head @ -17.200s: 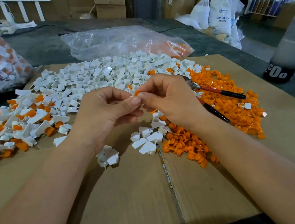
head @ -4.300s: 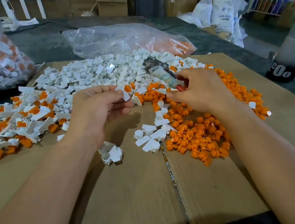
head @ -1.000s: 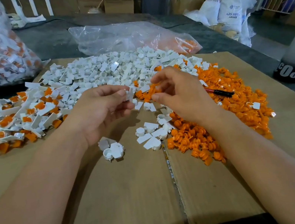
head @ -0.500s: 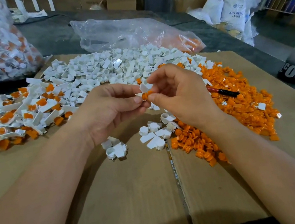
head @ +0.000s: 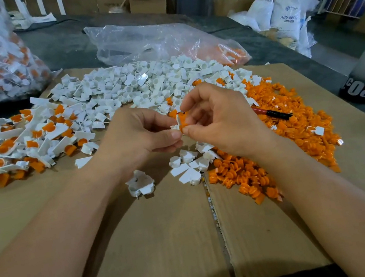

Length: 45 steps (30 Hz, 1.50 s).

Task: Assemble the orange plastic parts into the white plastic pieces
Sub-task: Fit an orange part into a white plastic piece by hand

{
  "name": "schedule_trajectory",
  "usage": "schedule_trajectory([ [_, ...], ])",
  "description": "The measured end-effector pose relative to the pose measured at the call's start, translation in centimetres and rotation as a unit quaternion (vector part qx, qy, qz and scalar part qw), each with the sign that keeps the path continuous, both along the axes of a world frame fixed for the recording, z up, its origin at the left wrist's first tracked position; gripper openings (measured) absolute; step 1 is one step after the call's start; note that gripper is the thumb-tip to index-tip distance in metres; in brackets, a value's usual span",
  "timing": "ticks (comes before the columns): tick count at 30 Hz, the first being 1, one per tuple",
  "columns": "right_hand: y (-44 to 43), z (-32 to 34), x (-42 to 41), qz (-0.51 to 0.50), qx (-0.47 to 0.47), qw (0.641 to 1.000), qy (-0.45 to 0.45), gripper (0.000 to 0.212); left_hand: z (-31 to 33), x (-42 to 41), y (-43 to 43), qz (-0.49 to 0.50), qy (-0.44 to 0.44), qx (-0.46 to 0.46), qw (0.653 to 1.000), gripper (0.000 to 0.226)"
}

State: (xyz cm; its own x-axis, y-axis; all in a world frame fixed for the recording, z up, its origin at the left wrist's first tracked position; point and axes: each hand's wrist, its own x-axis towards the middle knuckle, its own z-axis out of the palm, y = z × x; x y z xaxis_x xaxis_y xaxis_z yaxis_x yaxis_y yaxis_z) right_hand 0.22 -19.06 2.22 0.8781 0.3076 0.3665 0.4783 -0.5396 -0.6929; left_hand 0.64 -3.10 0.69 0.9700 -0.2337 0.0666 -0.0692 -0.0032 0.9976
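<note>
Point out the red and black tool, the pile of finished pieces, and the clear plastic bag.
Tool [head: 273,113]: head view, on its black handle.
Pile of finished pieces [head: 32,141]: head view, middle of the heap.
Clear plastic bag [head: 148,40]: head view, its crumpled top.

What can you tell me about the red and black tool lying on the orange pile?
The red and black tool is a slim, pen-like stick: a red stretch nearest the right hand, then a longer glossy black stretch that runs right and slightly toward the viewer. It lies flat on top of the loose orange parts on the cardboard sheet, tilted a little across the pile. Its red end disappears behind the right hand, so its tip cannot be seen. Neither hand holds it.
</note>
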Motion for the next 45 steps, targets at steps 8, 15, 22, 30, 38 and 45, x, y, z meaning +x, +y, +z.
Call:
schedule_trajectory([
  [8,0.1,-0.3,0.1,0.005,0.002,1.0,-0.026,0.037,-0.1,-0.1,0.2,-0.003,-0.01,0.001,1.0,0.01],
  [15,0.2,-0.7,0.3,-0.001,0.059,0.997,-0.057,0.029,0.0,0.1,0.1,0.021,-0.023,-0.041,0.999,0.021],
  [22,0.1,-0.9,0.4,0.021,0.029,0.993,-0.115,0.018,0.6,0.1,0.3,0.016,0.046,-0.055,0.997,0.031],
  [30,0.3,-0.7,0.1,0.033,0.029,0.993,-0.111,0.019,0.6,0.2,0.2,-0.013,0.092,-0.092,0.991,0.02],
  [38,0.7,-0.7,0.1,-0.04,0.043,0.997,-0.054,0.028,0.5,0.3,0.2,0.008,0.062,-0.104,0.993,0.013],
  [45,0.9,-1.2,0.1,-0.037,0.09,0.994,-0.049,0.03,0.5,0.4,0.4,0.02,0.038,-0.106,0.993,0.017],
])
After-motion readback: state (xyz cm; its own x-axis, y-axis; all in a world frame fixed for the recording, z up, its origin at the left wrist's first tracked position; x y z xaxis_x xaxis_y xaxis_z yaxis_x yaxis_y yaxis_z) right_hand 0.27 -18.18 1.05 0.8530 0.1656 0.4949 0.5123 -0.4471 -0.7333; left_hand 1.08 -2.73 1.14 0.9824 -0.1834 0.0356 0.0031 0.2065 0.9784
